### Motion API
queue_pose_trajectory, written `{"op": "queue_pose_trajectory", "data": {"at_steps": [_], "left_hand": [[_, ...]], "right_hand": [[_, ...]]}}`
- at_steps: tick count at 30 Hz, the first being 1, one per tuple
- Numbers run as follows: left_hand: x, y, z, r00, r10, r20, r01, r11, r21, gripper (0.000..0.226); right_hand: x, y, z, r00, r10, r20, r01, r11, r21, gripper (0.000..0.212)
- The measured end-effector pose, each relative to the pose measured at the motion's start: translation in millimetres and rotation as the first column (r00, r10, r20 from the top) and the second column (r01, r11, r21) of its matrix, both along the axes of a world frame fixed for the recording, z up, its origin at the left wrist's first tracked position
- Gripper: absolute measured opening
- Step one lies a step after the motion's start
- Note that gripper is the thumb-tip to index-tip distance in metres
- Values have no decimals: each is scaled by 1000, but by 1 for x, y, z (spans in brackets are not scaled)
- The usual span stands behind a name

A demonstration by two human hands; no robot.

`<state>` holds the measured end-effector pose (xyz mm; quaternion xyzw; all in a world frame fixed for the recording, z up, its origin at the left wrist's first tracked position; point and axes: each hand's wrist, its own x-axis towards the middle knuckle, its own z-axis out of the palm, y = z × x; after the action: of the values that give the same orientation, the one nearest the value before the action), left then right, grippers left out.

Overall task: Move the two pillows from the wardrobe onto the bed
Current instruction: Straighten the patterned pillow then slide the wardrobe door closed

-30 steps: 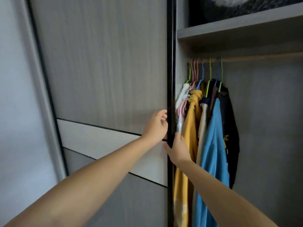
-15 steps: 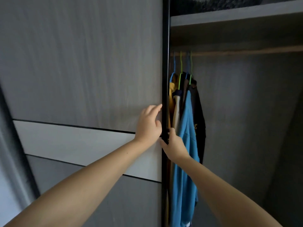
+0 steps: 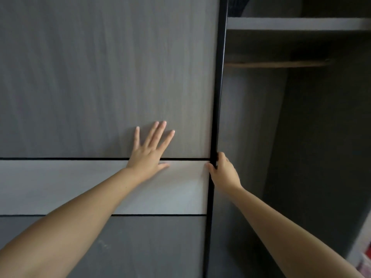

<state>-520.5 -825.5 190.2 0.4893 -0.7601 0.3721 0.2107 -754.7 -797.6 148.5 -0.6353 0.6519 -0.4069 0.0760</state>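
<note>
Grey wood-grain fills most of the view: that's the wardrobe's sliding door, crossed by a paler horizontal band between two thin dark lines. Left hand is flat on the panel, palm down, fingers spread wide and pointing up, thumb lying out along the top of the pale band, holding nothing. Right hand is on the door's black vertical edge strip, fingers curled around it and out of sight behind it, thumb on the front face, a firm closed grip on that edge. Both bare forearms reach in from the bottom corners. To the right of the strip the wardrobe stands open and dim: a light shelf runs across the top, a brown hanging rail sits just below it, and the back wall below looks bare. Above the shelf, right beside the black strip, a sliver of something dark and textured peeks in; I cannot tell whether it is a pillow. No pillow can be made out for sure. Bottom right corner shows a blurred patch of pink and white.
</note>
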Motion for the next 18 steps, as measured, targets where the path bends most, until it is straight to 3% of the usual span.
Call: {"op": "queue_pose_trajectory", "data": {"at_steps": [5,8,10,11,13,15,18], "left_hand": [[-5,-18,15,982,-83,172,88,996,-19,134],[-11,-30,30,960,-115,256,118,993,7,139],[-29,-30,36,944,-135,301,132,991,29,136],[-41,-30,37,939,-143,312,138,990,39,135],[-65,-30,36,934,-158,320,151,987,47,135],[-87,-31,36,928,-185,324,179,983,48,133],[-118,-33,39,906,-224,360,209,975,81,131]], "right_hand": [[-29,28,6,964,-196,179,216,971,-102,54],[-22,44,7,982,-186,11,182,947,-264,68],[-14,44,2,986,-154,-57,141,972,-188,75],[-12,42,-2,989,-150,-7,148,983,-110,78],[-13,35,-12,956,-178,234,175,984,34,85],[-19,27,-23,865,-253,433,206,966,154,95],[-32,16,-39,763,-367,533,272,929,251,104]]}}
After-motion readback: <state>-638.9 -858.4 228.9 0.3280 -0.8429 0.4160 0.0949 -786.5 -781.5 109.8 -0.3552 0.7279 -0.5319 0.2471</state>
